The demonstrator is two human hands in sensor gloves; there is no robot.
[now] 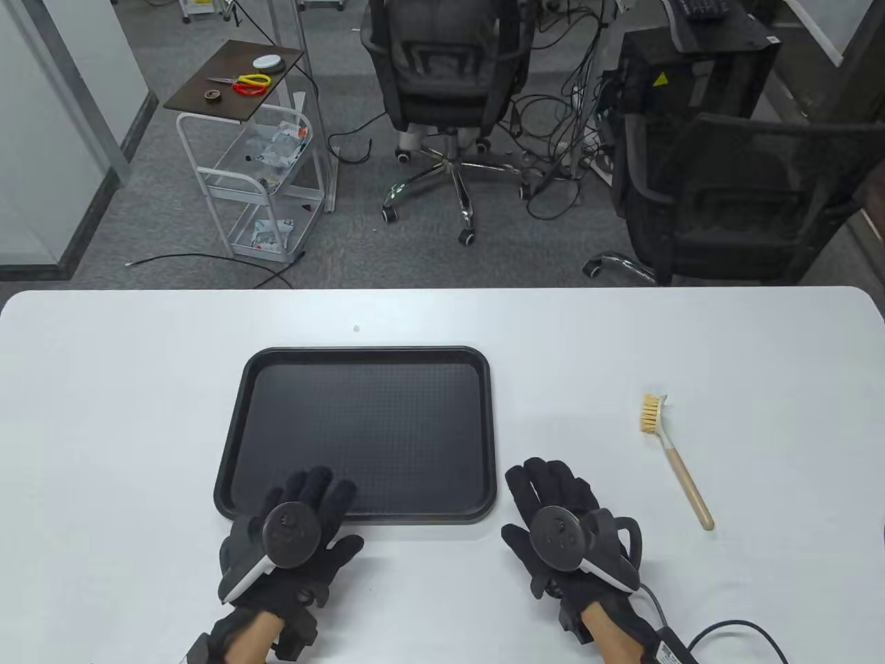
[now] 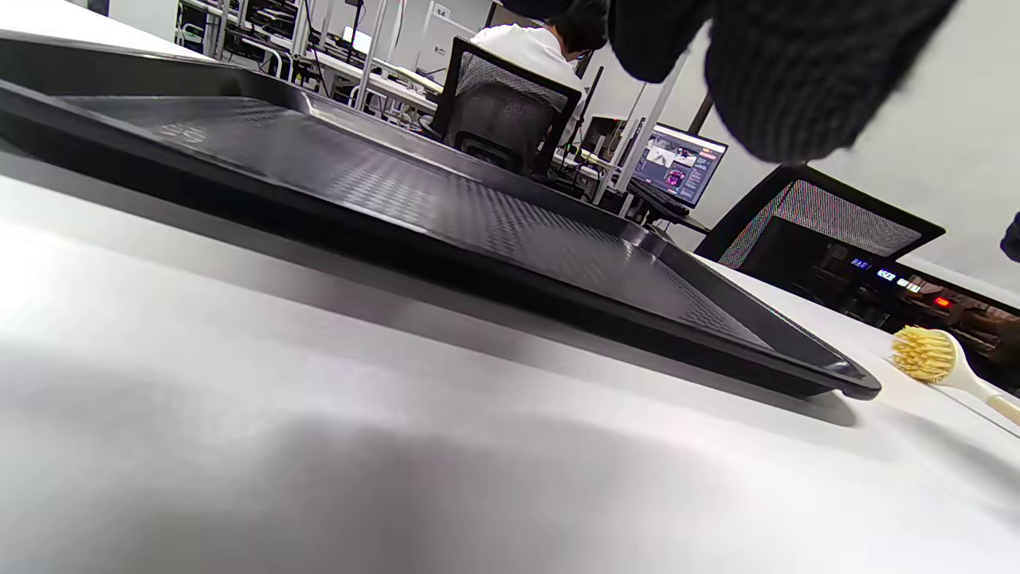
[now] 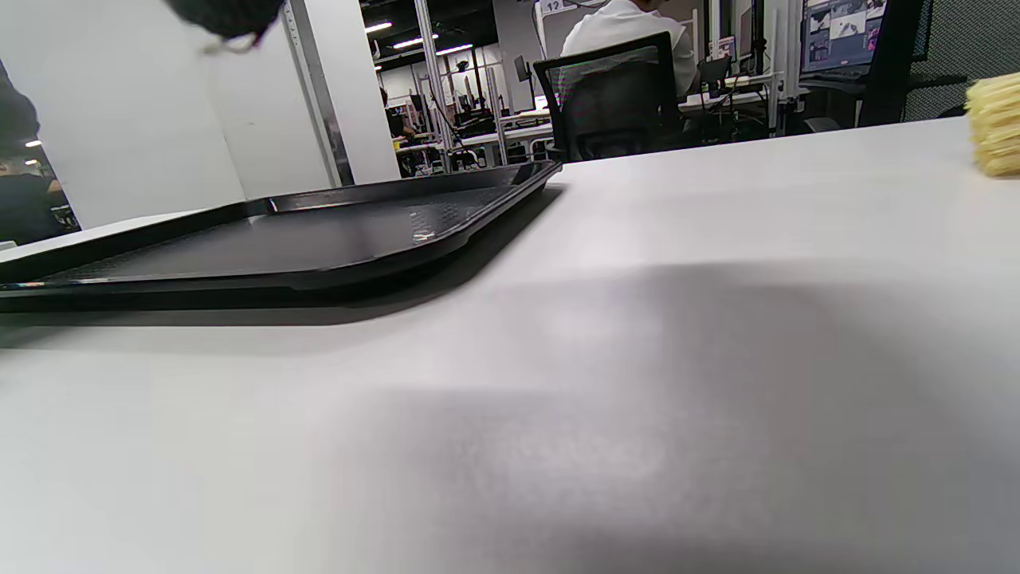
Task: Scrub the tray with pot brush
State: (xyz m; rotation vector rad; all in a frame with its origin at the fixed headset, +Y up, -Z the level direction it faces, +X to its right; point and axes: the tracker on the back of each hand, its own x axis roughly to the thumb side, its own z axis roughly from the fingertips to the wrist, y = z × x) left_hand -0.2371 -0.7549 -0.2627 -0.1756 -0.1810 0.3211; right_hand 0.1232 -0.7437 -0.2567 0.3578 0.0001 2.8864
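A black rectangular tray point(image 1: 366, 360) lies flat on the white table, and its textured floor holds nothing. The pot brush point(image 1: 674, 456), with pale bristles, a white neck and a wooden handle, lies on the table to the tray's right. My left hand point(image 1: 304, 498) lies flat with straight fingers over the tray's near left rim. My right hand point(image 1: 546, 494) rests flat on the table just right of the tray's near right corner, well left of the brush. Both hold nothing. The tray point(image 2: 446, 215) and the brush head point(image 2: 924, 355) show in the left wrist view; the tray point(image 3: 319, 231) and bristles point(image 3: 994, 123) show in the right wrist view.
The white table point(image 1: 138, 387) ends at a far edge with two black office chairs point(image 1: 449, 76) and a small white trolley point(image 1: 256, 173) beyond it. A cable point(image 1: 733, 633) runs from my right wrist across the near right of the table.
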